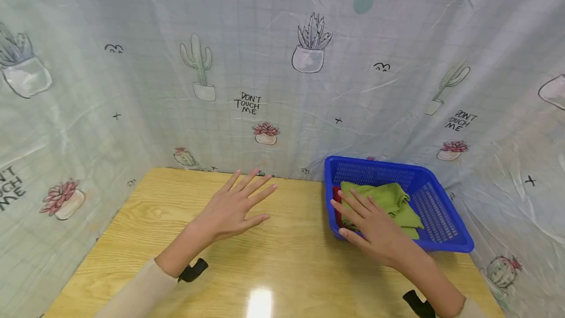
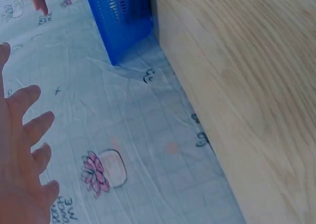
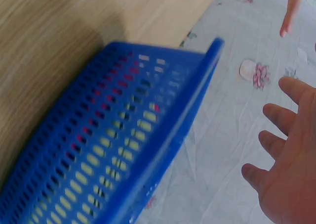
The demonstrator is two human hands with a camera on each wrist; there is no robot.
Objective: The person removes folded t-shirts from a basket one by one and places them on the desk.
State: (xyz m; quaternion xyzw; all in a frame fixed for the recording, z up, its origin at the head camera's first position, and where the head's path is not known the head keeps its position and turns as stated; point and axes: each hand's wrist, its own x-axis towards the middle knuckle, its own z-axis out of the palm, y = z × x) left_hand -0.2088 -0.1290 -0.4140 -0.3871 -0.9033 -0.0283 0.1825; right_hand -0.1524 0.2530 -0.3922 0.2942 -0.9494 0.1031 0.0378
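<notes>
My left hand [image 1: 234,207] hovers over the left half of the wooden table [image 1: 287,269], fingers spread and nothing in it. Fingers also spread, my right hand [image 1: 375,229] hangs above the near left part of a blue plastic basket [image 1: 450,210], holding nothing. Inside the basket lies a rumpled green cloth [image 1: 393,198], with a strip of something red [image 1: 338,205] along the left wall, partly hidden by the fingers. In the right wrist view the basket's slotted side [image 3: 98,150] shows green and red through its holes, and the right hand [image 3: 291,159] is above the rim.
A pale curtain [image 1: 273,63] printed with potted cacti surrounds the table at the back and both sides. The basket stands at the table's back right, close to the curtain. Dark straps [image 1: 193,270] show at both wrists.
</notes>
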